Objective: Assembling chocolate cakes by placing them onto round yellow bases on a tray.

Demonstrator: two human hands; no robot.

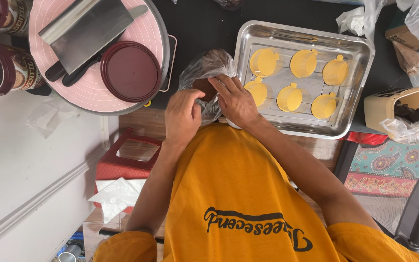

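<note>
Both hands are working a clear plastic bag (208, 73) with a dark brown lump (203, 88) inside, sitting on the dark desk (204, 24) just left of the metal tray (248, 36). Left hand (183, 116) is curled nearly closed, fingertips pinching the film over the lump from the near side. Right hand (235, 99) is lying flatter, fingers half-extended and pressing the bag's right edge, its heel touching or just overlapping the tray's near-left corner. Can't tell whether the lump is being gripped through the film or only the film itself. My read: this is going best with the film kept taut between the two pinches, one hand anchoring while the other is peeling, and with pulls kept short so the soft-looking lump isn't tearing or smearing. Likely also worth keeping the right wrist off the tray rim, since a nudge could be shifting the six yellow cups (287, 80) standing in two rows on it. Further out: a pink turntable (93, 92) to the left is carrying a steel scraper (86, 31) and a maroon lid (131, 71); tins (1, 68) are standing at far left; a beige box (403, 109) with dark pieces is sitting right of the tray.
</note>
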